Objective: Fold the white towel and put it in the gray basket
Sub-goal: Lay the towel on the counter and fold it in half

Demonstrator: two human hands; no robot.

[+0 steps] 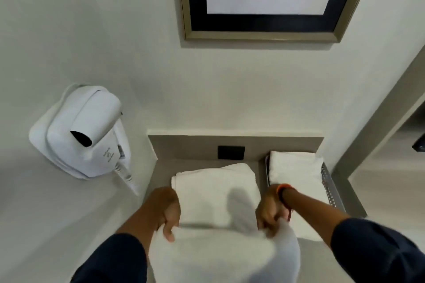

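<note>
- The soft white terry towel (216,200) lies at lower centre on the grey worktop (165,167), its near part lifted and blurred.
- The left hand (166,211) pinches the near-left edge; the right hand (271,211) grips the near-right edge.
- Folding seems under way, perhaps the near half going over the far.
- The grey perforated metal basket (330,190), at right, already holds folded white cloth; next, finish the fold, then carry the towel right.
</note>
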